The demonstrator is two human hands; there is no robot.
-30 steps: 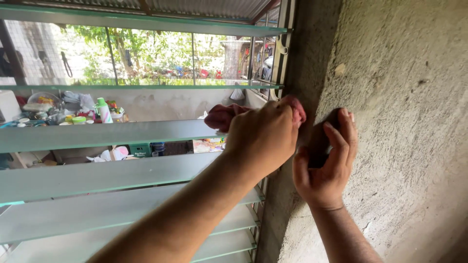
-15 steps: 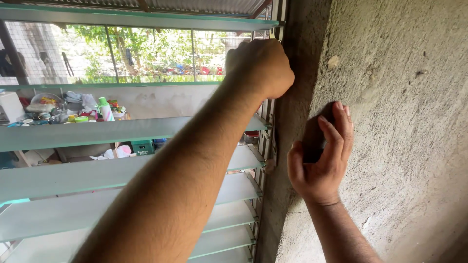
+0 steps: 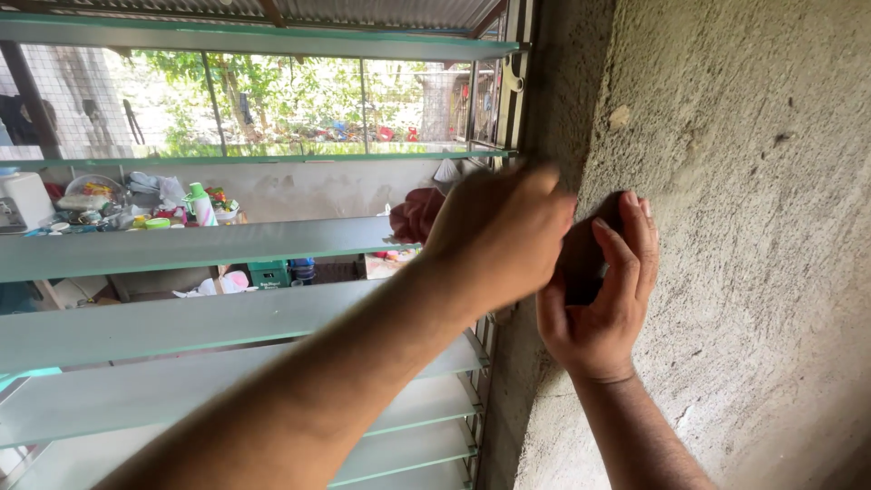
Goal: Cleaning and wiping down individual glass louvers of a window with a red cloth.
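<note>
Gripping a reddish cloth (image 3: pixel 415 214), the fingers of my left hand (image 3: pixel 497 236) stay hidden behind the knuckles, so I see only a closed fist, blurred in the frame, with the cloth bunched and poking out on its far side. The cloth sits at the right end of a frosted glass louvre slat (image 3: pixel 181 249), close to the metal window frame (image 3: pixel 504 109). I cannot tell whether cloth and glass actually touch.

My right hand (image 3: pixel 594 299) is beside it, fingers (image 3: pixel 626 245) loosely spread and curled against the rough concrete wall (image 3: pixel 744 227), at the edge where the wall turns into the window recess. It holds nothing; the thumb points up along that edge. The two hands are just beside each other, the left overlapping the right in view.

Further slats (image 3: pixel 163 327) step down below, all tilted open, and my left forearm crosses in front of them. Beyond the glass, a cluttered counter (image 3: pixel 118 213) carries a green-and-white bottle (image 3: pixel 199 203), containers and a white appliance (image 3: pixel 20 201). A wire mesh fence (image 3: pixel 299 100) and green trees lie behind, under a corrugated metal roof (image 3: pixel 363 11).
</note>
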